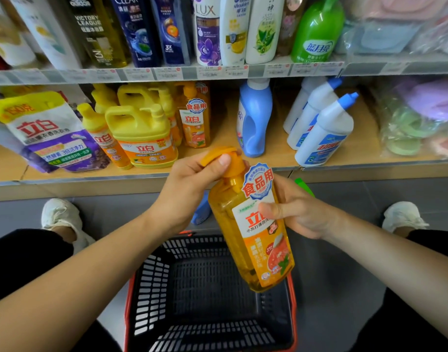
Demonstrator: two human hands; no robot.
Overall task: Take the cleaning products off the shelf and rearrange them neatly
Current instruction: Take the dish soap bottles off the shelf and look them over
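Note:
An orange pump bottle of dish soap [256,240] hangs tilted over a black shopping basket with a red rim [127,313]. My left hand [190,191] grips its orange pump head from the left. My right hand [298,212] holds the bottle's shoulder from the right, thumb on the label. On the wooden shelf [276,158] behind stand a matching orange bottle [196,120], yellow jugs [141,133], a blue detergent bottle [254,118] and three white bottles with blue caps [322,130].
A purple and white refill pouch [50,133] leans at the shelf's left. Shampoo bottles [207,29] fill the shelf above. A blue bottle [201,212] and something green [304,186] lie on the floor behind my hands. My white shoes [60,217] flank the basket.

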